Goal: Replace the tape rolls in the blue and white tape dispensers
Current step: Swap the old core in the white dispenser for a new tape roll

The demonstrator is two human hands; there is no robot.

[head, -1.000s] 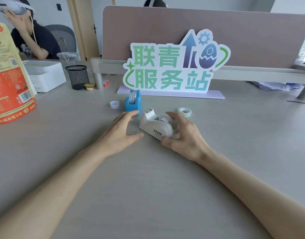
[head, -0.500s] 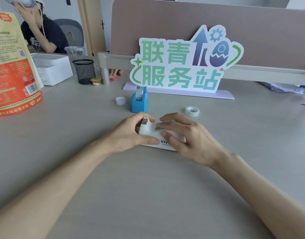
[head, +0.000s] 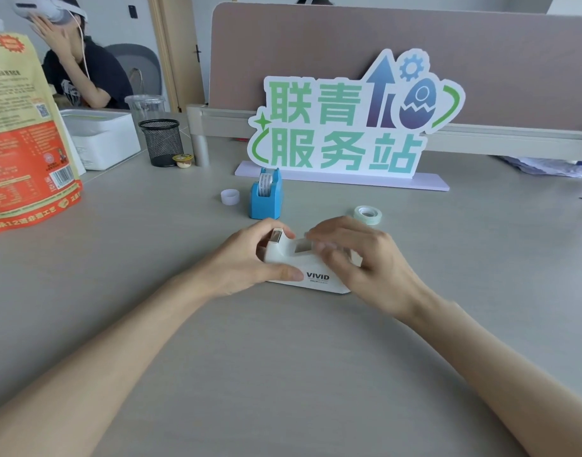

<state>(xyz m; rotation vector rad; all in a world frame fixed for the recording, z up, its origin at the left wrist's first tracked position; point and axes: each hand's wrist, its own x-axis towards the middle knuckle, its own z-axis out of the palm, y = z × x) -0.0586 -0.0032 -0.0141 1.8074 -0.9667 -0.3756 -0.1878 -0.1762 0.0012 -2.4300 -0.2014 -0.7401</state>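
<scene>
Two tape dispensers: one blue, one white. One loose tape roll. One small white ring. One mesh cup. One sign. One orange bag. One white box. Two hands: left, right.

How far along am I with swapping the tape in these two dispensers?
Done: the blue dispenser stands with a roll seated in it, though whether that roll is new can't be told. In hand: your left hand steadies the white dispenser while the right hand works at its roll well. Left: the loose tape roll lies unused behind it.
</scene>
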